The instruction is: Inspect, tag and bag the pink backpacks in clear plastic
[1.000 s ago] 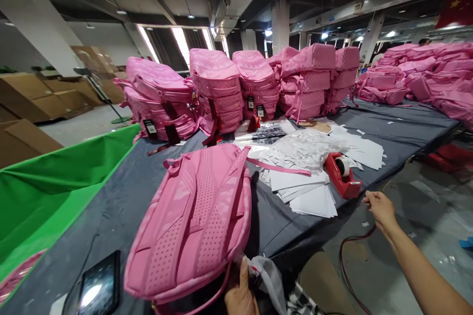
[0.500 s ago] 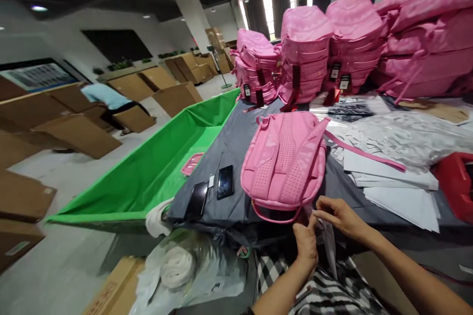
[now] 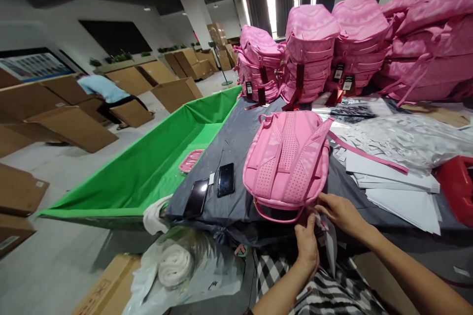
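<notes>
Well, from here the left hand [image 3: 307,245] and right hand [image 3: 339,212] seem to pinch whitish plastic [image 3: 330,246] between them, the pink backpack [image 3: 286,160] lying just beyond both.

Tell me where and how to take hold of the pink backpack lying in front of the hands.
Probably best by the pink loop at the near end of the backpack, coming from the near side of the table. The loop bows outward, leaving an open gap that fingers could likely hook through. The left hand is already close to its right end.
</notes>
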A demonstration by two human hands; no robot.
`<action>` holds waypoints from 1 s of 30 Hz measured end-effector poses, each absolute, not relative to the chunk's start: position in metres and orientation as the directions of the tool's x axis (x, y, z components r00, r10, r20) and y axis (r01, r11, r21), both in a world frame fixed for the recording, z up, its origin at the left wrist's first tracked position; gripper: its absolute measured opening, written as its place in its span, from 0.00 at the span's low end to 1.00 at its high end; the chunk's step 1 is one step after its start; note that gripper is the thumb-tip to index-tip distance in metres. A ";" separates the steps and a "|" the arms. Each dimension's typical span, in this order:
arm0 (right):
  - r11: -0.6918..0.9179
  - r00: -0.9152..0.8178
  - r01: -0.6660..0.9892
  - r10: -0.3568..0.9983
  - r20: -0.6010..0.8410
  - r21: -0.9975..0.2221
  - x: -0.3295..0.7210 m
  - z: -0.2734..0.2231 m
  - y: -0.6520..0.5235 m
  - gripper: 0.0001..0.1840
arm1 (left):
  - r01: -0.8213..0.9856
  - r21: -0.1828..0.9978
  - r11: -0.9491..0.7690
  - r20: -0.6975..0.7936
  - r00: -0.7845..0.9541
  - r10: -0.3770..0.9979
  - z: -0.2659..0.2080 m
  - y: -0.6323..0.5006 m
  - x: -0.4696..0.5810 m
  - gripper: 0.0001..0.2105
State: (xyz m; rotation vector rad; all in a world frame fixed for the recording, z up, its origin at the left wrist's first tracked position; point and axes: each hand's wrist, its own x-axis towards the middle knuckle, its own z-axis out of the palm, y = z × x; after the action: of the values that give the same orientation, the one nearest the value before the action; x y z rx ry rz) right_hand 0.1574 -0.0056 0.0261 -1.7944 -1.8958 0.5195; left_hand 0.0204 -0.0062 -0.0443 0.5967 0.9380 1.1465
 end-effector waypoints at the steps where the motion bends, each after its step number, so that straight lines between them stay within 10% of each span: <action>1: 0.076 -0.054 0.755 0.997 0.054 -0.651 0.161 0.025 -0.006 0.10 | -0.502 0.795 0.341 -0.331 0.113 0.937 -0.046 -0.005 0.021 0.24; 5: 0.055 -0.112 0.565 0.994 -0.010 -0.823 0.166 0.009 -0.003 0.13 | -0.557 0.756 0.344 -0.313 0.154 0.937 -0.048 -0.001 0.020 0.22; 16: -0.123 0.106 0.535 0.991 -0.078 -0.836 0.152 -0.015 0.004 0.08 | -0.543 0.769 0.339 -0.337 0.106 0.935 -0.044 0.002 0.020 0.22; 30: -0.462 -0.110 0.072 0.877 -0.467 -0.884 0.143 -0.003 0.006 0.40 | -0.472 0.798 0.375 -0.363 0.121 0.924 -0.037 0.001 0.009 0.25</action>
State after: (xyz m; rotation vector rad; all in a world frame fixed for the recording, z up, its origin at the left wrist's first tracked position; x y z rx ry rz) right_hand 0.1431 0.0064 -0.0031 -1.5334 -1.0670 1.6385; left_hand 0.0089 0.0007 -0.0369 0.5715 0.9783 1.1045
